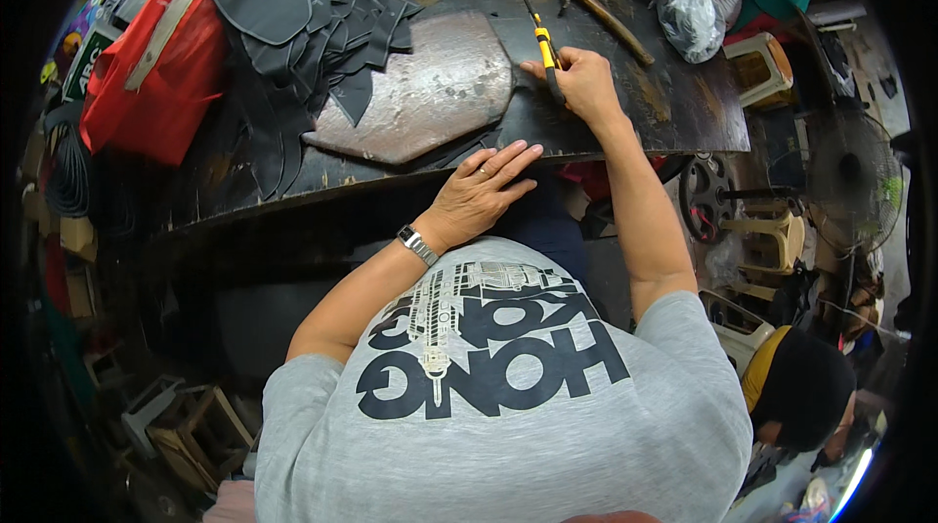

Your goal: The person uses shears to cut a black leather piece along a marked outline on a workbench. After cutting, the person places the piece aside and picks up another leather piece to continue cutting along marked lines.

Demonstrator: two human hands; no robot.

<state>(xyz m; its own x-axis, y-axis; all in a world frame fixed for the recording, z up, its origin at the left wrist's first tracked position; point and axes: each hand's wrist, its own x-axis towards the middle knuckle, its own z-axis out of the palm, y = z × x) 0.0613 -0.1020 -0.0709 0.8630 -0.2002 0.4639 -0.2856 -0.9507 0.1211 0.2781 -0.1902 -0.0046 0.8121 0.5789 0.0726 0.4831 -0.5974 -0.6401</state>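
Note:
My right hand (581,83) is closed around the yellow-and-black handle of a long, slim tool (543,42). Its thin dark shaft points away from me across the table; I cannot make out the exact kind. My left hand (481,193), with a metal-band watch at the wrist, rests by the table's near edge, fingers stretched out and holding nothing. Just beyond it lies a worn, greyish-brown slab (430,83) with angled corners. A pile of cut black sheet pieces (327,34) heaps up at its left, and some pieces overlap the slab.
A hammer (611,22) with a wooden handle lies beyond my right hand. On the table's left stands a red bag (161,73); a clear plastic bag (692,20) sits at the far right. Stools (772,239), a fan (850,181) and another person (801,386) are off to the right.

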